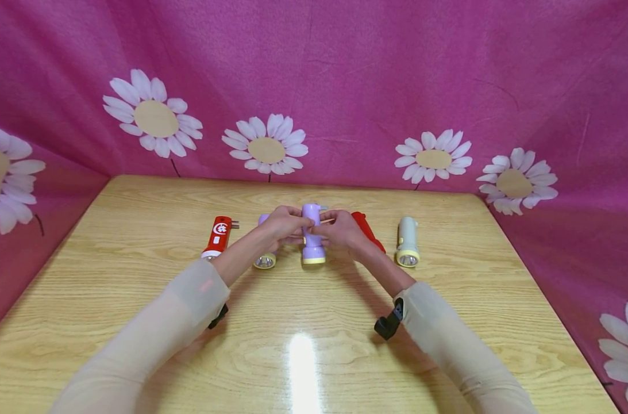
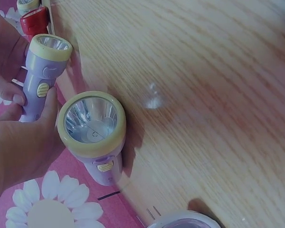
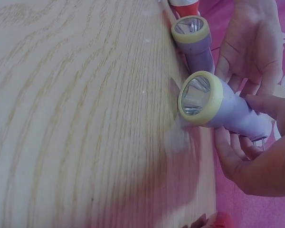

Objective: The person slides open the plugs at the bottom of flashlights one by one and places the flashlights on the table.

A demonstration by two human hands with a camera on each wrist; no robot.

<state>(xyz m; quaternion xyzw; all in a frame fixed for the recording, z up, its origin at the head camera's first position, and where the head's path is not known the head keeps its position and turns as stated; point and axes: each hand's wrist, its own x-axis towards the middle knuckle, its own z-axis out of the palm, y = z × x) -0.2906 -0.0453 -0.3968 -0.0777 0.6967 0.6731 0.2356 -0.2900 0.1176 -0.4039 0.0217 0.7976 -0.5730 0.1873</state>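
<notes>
A purple flashlight (image 1: pixel 314 252) with a pale yellow head rim is held between both hands at the middle of the row, its head towards the person. My left hand (image 1: pixel 282 224) grips it from the left, thumb and finger near the yellow switch in the left wrist view. From the right, my right hand (image 1: pixel 343 231) holds its body between thumb and fingers. Metal plug prongs (image 3: pixel 259 142) stick out near its tail. Just left of it lies a second purple flashlight (image 2: pixel 107 171), partly hidden by the left hand in the head view.
A red flashlight (image 1: pixel 219 233) with a white head and extended prongs lies at the left. To the right are another red flashlight (image 1: pixel 366 230), partly covered by the right arm, and a pale grey one (image 1: pixel 408 233). A pink flowered cloth (image 1: pixel 345 115) borders the wooden table (image 1: pixel 262 345).
</notes>
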